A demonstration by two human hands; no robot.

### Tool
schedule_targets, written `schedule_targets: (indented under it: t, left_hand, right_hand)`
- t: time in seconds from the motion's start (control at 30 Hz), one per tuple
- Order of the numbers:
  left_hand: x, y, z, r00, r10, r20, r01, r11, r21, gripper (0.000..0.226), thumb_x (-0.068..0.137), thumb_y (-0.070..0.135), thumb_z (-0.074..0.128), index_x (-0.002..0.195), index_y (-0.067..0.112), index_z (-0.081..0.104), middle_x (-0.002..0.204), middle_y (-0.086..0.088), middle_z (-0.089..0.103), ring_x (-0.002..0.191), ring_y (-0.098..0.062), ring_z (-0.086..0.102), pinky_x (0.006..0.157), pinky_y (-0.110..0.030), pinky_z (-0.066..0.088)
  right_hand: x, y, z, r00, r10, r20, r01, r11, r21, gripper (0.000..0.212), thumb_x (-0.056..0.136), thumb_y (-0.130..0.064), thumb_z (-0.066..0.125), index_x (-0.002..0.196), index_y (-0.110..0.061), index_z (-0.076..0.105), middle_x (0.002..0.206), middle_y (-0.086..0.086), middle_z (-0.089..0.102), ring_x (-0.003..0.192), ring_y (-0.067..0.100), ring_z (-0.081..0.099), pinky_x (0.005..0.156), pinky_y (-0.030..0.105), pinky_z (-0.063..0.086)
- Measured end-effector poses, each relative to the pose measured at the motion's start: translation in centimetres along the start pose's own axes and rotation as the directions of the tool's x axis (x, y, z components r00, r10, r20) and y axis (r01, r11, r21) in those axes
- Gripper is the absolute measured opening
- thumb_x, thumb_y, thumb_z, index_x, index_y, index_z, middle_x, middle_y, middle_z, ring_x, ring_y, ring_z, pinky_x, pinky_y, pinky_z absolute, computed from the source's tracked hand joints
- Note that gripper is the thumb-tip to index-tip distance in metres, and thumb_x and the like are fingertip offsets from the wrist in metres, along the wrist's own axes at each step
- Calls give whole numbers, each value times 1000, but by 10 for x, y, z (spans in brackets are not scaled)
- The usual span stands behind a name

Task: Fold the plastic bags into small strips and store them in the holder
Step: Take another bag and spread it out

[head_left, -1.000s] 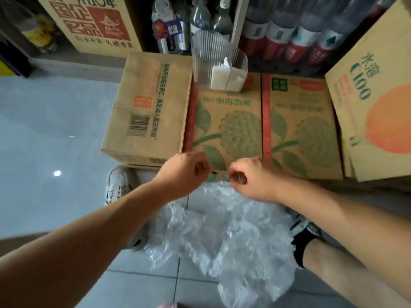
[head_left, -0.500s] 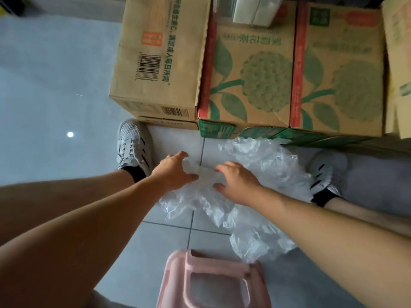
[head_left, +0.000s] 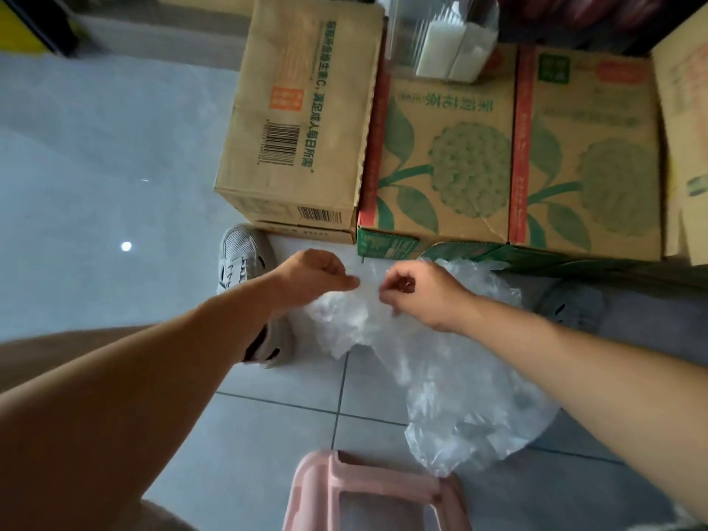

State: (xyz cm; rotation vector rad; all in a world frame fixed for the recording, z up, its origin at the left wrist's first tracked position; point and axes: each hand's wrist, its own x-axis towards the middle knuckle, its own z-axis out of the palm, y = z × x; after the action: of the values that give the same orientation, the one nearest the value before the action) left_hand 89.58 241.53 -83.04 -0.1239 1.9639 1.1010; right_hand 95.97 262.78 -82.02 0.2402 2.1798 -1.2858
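A crumpled clear plastic bag (head_left: 452,385) hangs between my knees above the tiled floor. My left hand (head_left: 312,279) pinches its top edge with curled fingers, and my right hand (head_left: 417,291) pinches the same edge a few centimetres to the right. The bag's lower part sags toward a pink stool. A clear ribbed holder (head_left: 440,36) stands on the cardboard boxes at the top of the head view, with white folded strips (head_left: 448,57) inside it.
Three cardboard boxes (head_left: 302,120) (head_left: 440,159) (head_left: 586,159) sit side by side ahead of me. My shoes (head_left: 245,258) (head_left: 571,304) rest on the grey tiles. The pink stool (head_left: 367,492) is at the bottom edge.
Both hands rose from the bag on the floor and now pinch its top edge, lifting it. The camera view shifted up slightly, so the holder shows again.
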Motion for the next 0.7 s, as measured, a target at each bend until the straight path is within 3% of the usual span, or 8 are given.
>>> schedule_targets:
  t: [0.13,0.2,0.3,0.4,0.5,0.57,0.63,0.7]
  left_hand:
    - [-21,52,-23,989,121,84,-110,986,-123,23,86,20,80,76,17,60,83,-1,69,88,-12,67,91,-34,53]
    - [-28,74,-26,977,191,99,-171,969,-180,25,88,19,78,73,18,58,86,-5,73,89,-14,68,91,-34,53]
    - [-33,104,-22,961,270,50,-252,939,-235,25,87,19,77,71,15,58,83,-9,71,79,-17,66,84,-34,54]
    - [-37,133,-19,945,326,-25,-318,896,-310,26,72,26,82,71,15,59,76,-7,69,78,-22,64,88,-40,56]
    - [-36,157,-17,932,343,-117,-362,876,-320,22,74,18,84,78,16,63,78,-5,68,77,-20,63,87,-40,55]
    - [-34,171,-15,919,343,-194,-389,871,-301,17,83,12,81,91,15,67,89,-6,70,82,-21,65,90,-39,56]
    - [-29,184,-15,923,288,-254,-361,878,-315,31,82,27,85,106,19,67,106,-7,73,95,-22,72,95,-43,58]
    - [-27,193,-13,954,202,-220,-265,912,-313,66,64,57,89,113,20,65,113,-9,73,104,-24,72,94,-47,59]
  right_hand:
    - [-22,-27,-41,988,-123,-88,127,991,40,17,93,-7,72,80,-17,66,70,-3,64,57,7,59,58,22,50]
    - [-28,-36,-60,974,-169,-150,172,985,11,20,93,-9,72,78,-20,65,67,-7,62,56,5,55,58,21,47]
    - [-33,-49,-85,948,-226,-226,214,974,-77,22,93,-14,73,77,-26,64,70,-11,63,60,-1,54,63,20,44]
    - [-40,-64,-109,923,-247,-294,217,967,-132,18,95,-19,71,81,-28,66,77,-10,66,65,-4,57,66,17,46]
    - [-43,-72,-133,913,-225,-339,196,973,-120,8,96,-20,70,88,-20,68,81,5,73,73,19,68,75,31,53]
    - [-43,-74,-146,900,-211,-382,190,977,-94,7,95,-20,71,88,-18,69,82,10,75,73,25,68,76,35,54]
    - [-43,-77,-155,886,-175,-430,192,981,-5,9,93,-18,73,85,-20,70,82,9,73,73,19,63,74,34,53]
    - [-41,-78,-163,871,-94,-482,196,967,165,12,93,-16,74,84,-21,69,81,4,71,76,17,63,76,35,54]
